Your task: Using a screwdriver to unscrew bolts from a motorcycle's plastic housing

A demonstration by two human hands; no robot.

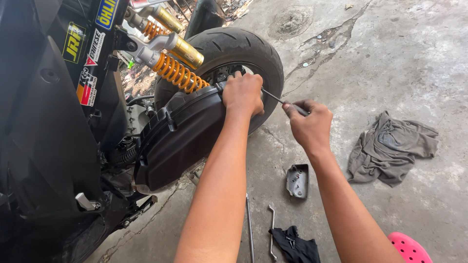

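Cover [180, 139], black plastic, is mounted on the side of a scooter [48, 122], just in front of the rear tyre [243, 48] and below two orange-sprung shocks [178, 73]. The left hand [243, 93] is clenched over the cover's upper rear edge, fingers wrapped round the rim and pressing against it. The right hand [308, 124] is closed on the handle of a screwdriver [280, 101]; its thin shaft runs up and to the left, passing from the right fist to a tip hidden behind the left hand at the cover's edge. The tool's long axis thus points from the right hand toward the cover, roughly level with the tyre's hub, and the cover's own long axis slopes from lower left to upper right. The left hand is on the cover; the right is just beside it, joined to it only by the shaft. On the concrete floor [390, 58] below lie a small grey plate [298, 180], two thin metal rods [249, 229], a black cloth [295, 246], a grey rag [390, 148] and a pink sandal [409, 248], all well apart from both hands.
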